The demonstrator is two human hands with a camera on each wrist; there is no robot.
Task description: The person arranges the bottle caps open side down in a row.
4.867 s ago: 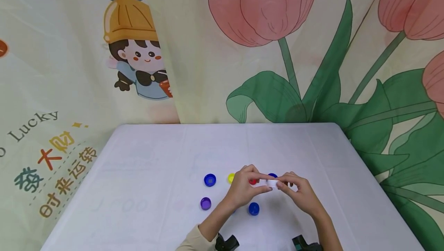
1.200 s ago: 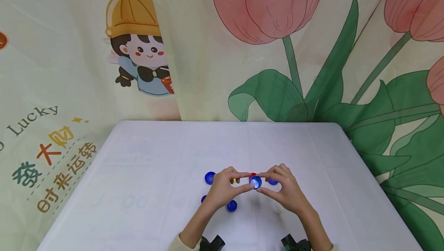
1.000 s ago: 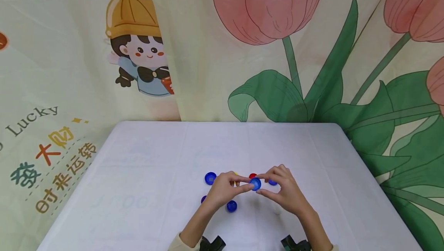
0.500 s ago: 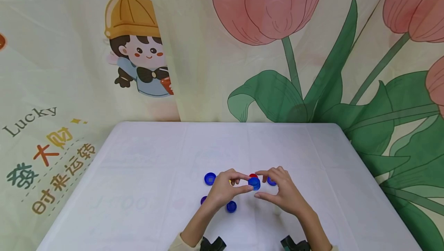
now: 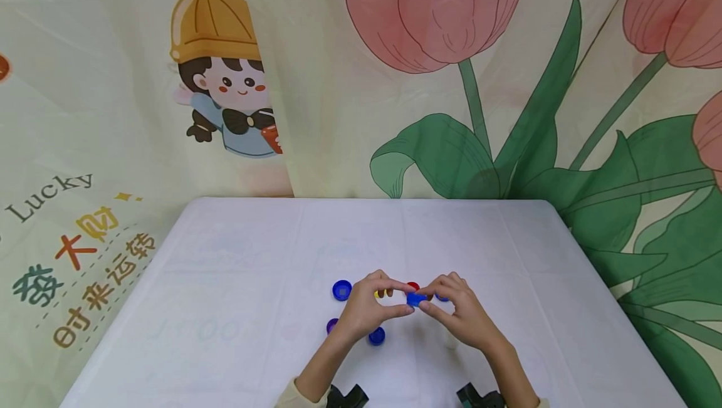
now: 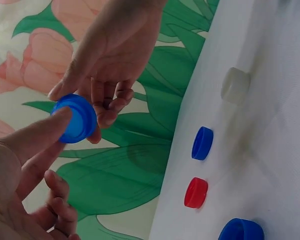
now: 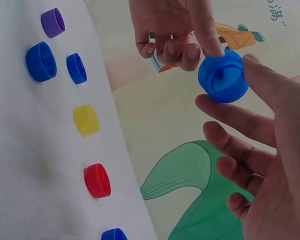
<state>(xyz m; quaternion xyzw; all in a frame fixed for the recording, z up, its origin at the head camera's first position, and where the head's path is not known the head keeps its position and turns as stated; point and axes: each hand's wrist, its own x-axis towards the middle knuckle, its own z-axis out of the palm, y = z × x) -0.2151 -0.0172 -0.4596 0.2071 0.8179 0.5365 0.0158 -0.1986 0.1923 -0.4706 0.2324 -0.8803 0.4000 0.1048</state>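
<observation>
A blue bottle cap (image 5: 416, 299) is raised above the table, seen edge-on in the head view. My left hand (image 5: 365, 311) pinches it from the left with thumb and index finger; in the left wrist view the thumb lies against the face of the cap (image 6: 85, 118). From the right, my right hand (image 5: 465, 313) grips its rim between thumb and index finger. The right wrist view shows the ridged cap (image 7: 225, 80) between both hands, with my right hand's other fingers loosely bent.
On the white table lie more caps: red (image 7: 97, 180), yellow (image 7: 86, 120), purple (image 7: 52, 23), white (image 6: 235, 85) and several blue ones, such as a blue cap (image 5: 341, 290) at left. My forearms partly cover some. A printed cloth hangs behind the table.
Earlier both hands held a white cap, which now lies at the right. The blue cap, taken from the table since, has tipped from face-on to edge-on, and my right fingers have closed on it again.
</observation>
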